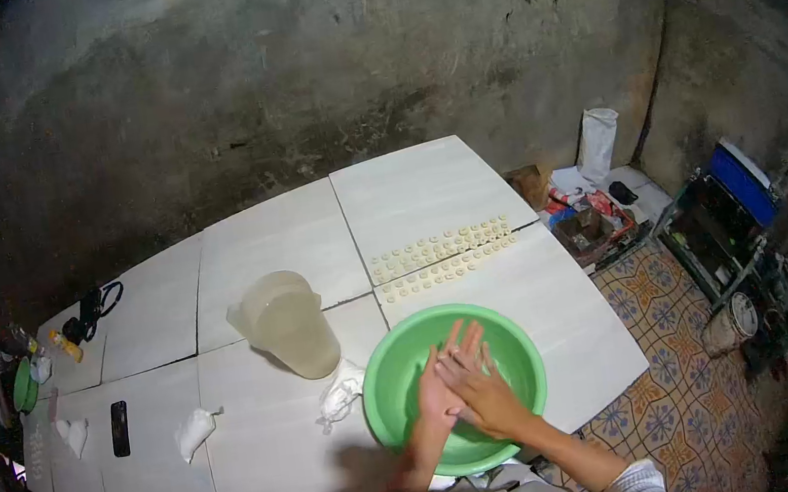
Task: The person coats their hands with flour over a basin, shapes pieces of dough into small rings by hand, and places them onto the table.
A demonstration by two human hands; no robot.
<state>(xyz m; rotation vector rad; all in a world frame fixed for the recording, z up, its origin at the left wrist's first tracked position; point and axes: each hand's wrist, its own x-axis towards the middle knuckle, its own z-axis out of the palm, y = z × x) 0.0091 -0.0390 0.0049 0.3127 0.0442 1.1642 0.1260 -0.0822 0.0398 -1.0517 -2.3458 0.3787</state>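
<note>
Over the green basin (523, 338) both of my hands are pressed together, palm against palm. My left hand (436, 390) lies underneath, its fingers stretched up and away. Across its palm rests my right hand (481, 396), fingers extended. Between the palms there may be a small piece, but it is too hidden to tell. Rows of small pale pieces (434, 251) lie on the white tiled table (293, 458) beyond the basin. A translucent jug (293, 329) and a knotted plastic bag (341, 392) stand left of the basin.
Farther left on the table are a white bag (197, 432), a black phone (119, 428), a yellow packet (66, 345) and a black cable (107, 299). Right of the table are a cluttered box (596, 229), a blue-topped frame (742, 185) and a bucket (729, 323) on patterned floor tiles.
</note>
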